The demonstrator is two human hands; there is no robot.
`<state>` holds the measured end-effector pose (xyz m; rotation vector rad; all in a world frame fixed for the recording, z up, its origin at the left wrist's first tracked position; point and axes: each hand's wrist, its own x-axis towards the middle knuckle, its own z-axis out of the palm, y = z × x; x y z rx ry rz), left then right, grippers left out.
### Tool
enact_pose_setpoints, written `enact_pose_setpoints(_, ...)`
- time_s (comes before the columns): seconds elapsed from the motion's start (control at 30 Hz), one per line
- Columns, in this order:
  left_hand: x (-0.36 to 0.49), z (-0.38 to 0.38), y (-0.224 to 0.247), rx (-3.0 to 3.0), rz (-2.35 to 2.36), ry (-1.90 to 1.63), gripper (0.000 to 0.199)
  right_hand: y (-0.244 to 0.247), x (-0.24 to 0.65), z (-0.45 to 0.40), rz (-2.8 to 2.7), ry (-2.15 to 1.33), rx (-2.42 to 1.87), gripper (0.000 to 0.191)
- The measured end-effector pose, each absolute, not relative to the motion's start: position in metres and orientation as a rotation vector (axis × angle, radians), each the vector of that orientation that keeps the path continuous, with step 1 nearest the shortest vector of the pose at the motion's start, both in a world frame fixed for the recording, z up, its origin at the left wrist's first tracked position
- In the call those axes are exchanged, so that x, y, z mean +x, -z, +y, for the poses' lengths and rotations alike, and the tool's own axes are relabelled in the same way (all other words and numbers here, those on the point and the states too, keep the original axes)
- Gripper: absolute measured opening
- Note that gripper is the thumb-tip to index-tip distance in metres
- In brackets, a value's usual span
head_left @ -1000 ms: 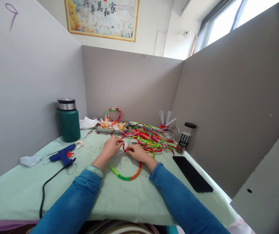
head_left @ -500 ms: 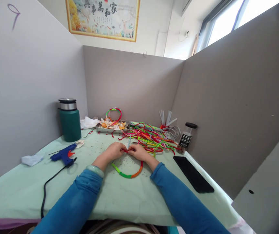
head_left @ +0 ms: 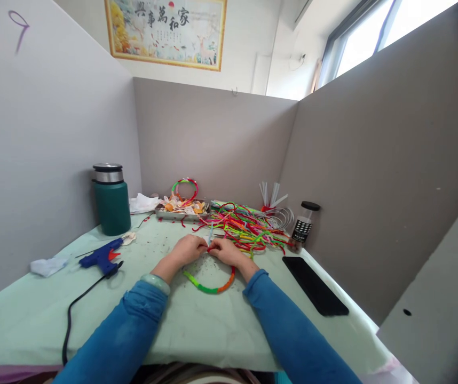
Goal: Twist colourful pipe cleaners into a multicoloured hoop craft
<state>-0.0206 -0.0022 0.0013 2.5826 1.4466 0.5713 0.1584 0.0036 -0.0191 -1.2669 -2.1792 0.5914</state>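
A hoop wrapped in yellow-green, green and orange fuzzy stems (head_left: 208,290) lies on the pale green cloth, its near curve showing below my hands. At its far side my left hand (head_left: 191,248) pinches a small red piece of the wrapping. My right hand (head_left: 224,250) is closed on the same red part, fingertips almost touching those of the left. The fingers hide most of the red section. Just beyond the fingertips is a pale blue strip (head_left: 211,233).
Behind lie a heap of colored stems (head_left: 249,226) and a metal tray (head_left: 183,216) of cutouts with a finished-looking hoop (head_left: 184,186). Left: blue glue gun (head_left: 101,258), green flask (head_left: 111,205). Right: black phone-like slab (head_left: 315,285), lidded jar (head_left: 303,226).
The whole view has shifted slightly. Both hands stay together at the red part of the hoop, with only slight finger movement.
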Motion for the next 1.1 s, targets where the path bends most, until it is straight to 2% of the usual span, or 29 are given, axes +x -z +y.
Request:
enact_pose_setpoints(0.33, -0.02, 0.007, 0.007, 2.373, 1.443, -0.713, 0.023, 0.025, 0.157, 0.001, -2.179, -0.494, -1.19, 0.008)
enact_pose_setpoints(0.57, -0.017, 0.001, -0.002, 1.816, 1.447, -0.782, 0.019, 0.024, 0.155, -0.003, -2.112, -0.469, -1.158, 0.006)
enact_pose_setpoints(0.73, -0.02, -0.004, -0.007, 1.374, 1.244, -0.816, 0.022, 0.02, 0.152, -0.009, -2.088, -0.463, -1.005, 0.007)
enact_pose_setpoints(1.1, -0.029, 0.001, -0.006, 1.199, 0.931, -0.696, 0.014, 0.015, 0.151, -0.013, -1.973, -0.497, -0.877, 0.012)
